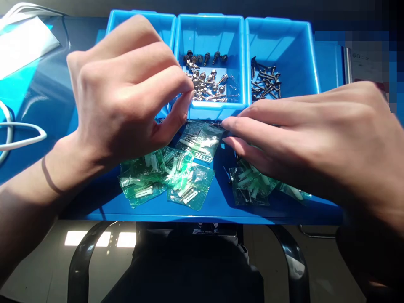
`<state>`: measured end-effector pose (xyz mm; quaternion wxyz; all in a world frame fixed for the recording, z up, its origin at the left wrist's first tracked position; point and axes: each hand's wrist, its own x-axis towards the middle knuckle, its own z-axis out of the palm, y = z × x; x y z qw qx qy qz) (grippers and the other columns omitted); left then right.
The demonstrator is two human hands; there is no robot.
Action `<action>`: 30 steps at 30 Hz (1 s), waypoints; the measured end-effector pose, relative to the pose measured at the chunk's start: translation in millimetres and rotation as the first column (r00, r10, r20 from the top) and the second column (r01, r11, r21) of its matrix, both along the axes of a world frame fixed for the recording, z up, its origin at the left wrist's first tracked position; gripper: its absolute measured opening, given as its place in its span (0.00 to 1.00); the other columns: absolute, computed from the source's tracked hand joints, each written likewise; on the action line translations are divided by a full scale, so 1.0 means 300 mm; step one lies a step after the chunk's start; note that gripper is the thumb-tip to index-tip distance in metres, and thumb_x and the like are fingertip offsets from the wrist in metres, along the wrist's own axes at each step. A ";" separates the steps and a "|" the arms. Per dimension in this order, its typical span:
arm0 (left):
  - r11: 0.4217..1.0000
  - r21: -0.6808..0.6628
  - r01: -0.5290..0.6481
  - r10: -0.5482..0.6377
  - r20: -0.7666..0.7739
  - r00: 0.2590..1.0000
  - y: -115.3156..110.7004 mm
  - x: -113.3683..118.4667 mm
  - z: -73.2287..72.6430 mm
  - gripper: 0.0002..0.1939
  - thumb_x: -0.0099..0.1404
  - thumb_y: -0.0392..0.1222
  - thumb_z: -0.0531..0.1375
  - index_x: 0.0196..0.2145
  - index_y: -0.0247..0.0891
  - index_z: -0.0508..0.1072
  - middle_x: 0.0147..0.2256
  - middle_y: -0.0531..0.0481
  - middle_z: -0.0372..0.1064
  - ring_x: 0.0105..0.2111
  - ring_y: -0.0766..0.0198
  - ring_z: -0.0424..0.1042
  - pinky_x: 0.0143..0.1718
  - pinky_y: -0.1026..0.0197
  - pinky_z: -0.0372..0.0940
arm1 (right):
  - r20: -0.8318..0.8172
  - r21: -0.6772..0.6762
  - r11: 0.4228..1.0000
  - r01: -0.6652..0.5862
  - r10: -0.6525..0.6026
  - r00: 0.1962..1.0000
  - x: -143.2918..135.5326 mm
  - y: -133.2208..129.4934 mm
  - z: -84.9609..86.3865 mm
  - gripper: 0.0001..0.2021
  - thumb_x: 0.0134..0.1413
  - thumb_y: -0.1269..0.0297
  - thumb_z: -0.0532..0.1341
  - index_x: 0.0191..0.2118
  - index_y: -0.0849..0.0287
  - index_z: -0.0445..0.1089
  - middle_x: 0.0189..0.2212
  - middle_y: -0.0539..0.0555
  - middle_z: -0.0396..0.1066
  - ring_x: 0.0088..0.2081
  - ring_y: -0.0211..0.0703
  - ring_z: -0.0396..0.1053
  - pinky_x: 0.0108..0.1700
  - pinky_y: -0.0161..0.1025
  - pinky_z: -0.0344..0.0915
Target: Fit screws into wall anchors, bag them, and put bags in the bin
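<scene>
My left hand (pixel 126 88) is closed in a pinch at the front left corner of the middle blue bin (pixel 214 111). Anything between its thumb and forefinger is too hidden to make out. That bin holds shiny hex-head screws (pixel 208 82). My right hand (pixel 303 130) is at the front of the bins, with thumb and forefinger apart. A small dark screw (pixel 216 124) lies at its forefinger tip, by the top edge of a clear packet (pixel 200 141). The packet contains screws and pale plastic plugs. Black screws (pixel 267 80) fill part of the right blue bin (pixel 280 33).
More greenish packets of plugs and screws lie left of centre (pixel 189 187) and under my right hand (pixel 252 183). A left blue bin (pixel 142 17) is partly covered by my left hand. White cable (pixel 23 136) and white paper (pixel 25 46) are at the left.
</scene>
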<state>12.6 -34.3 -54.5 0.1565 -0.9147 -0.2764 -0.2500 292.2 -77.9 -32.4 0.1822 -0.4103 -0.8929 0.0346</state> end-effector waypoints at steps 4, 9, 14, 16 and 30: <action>1.000 -0.007 0.002 -0.002 0.005 1.000 0.002 -0.001 -0.001 0.09 0.67 0.43 0.62 0.44 0.38 0.72 0.42 0.41 0.76 0.47 0.38 0.80 0.46 0.34 0.77 | 0.407 0.201 0.976 -0.088 -0.001 0.914 -0.007 -0.020 -0.016 0.12 0.69 0.56 0.56 0.35 0.52 0.72 0.27 0.53 0.72 0.25 0.44 0.63 0.25 0.44 0.40; 1.000 -0.017 0.022 -0.022 0.008 1.000 0.009 -0.005 -0.004 0.10 0.65 0.42 0.65 0.43 0.37 0.73 0.41 0.41 0.76 0.46 0.37 0.80 0.45 0.33 0.77 | 0.435 0.195 0.977 -0.085 -0.008 0.900 -0.033 -0.024 -0.022 0.11 0.68 0.65 0.53 0.33 0.55 0.67 0.25 0.53 0.65 0.27 0.44 0.62 0.26 0.43 0.39; 1.000 -0.008 0.008 -0.008 0.006 1.000 0.007 -0.001 -0.003 0.09 0.67 0.43 0.63 0.43 0.39 0.72 0.42 0.42 0.76 0.47 0.37 0.79 0.45 0.33 0.77 | 0.430 0.187 0.975 -0.122 0.030 0.902 -0.056 -0.018 -0.023 0.13 0.67 0.72 0.50 0.32 0.58 0.68 0.25 0.54 0.64 0.27 0.41 0.60 0.24 0.41 0.38; 1.000 -0.012 0.002 -0.002 0.003 1.000 0.003 0.001 -0.001 0.10 0.67 0.43 0.64 0.44 0.38 0.73 0.41 0.42 0.76 0.47 0.38 0.79 0.46 0.33 0.77 | 0.421 0.157 0.982 -0.101 0.026 0.906 -0.061 -0.015 -0.026 0.16 0.67 0.75 0.47 0.31 0.59 0.69 0.25 0.54 0.63 0.27 0.39 0.59 0.24 0.41 0.37; 0.997 0.015 0.082 -0.082 0.011 0.997 -0.016 -0.009 0.011 0.18 0.67 0.38 0.63 0.54 0.36 0.71 0.43 0.42 0.75 0.45 0.48 0.78 0.48 0.39 0.76 | -0.486 -0.123 0.982 0.145 -0.187 0.853 -0.135 -0.007 0.021 0.13 0.54 0.69 0.68 0.40 0.38 0.77 0.30 0.44 0.76 0.30 0.41 0.72 0.36 0.41 0.71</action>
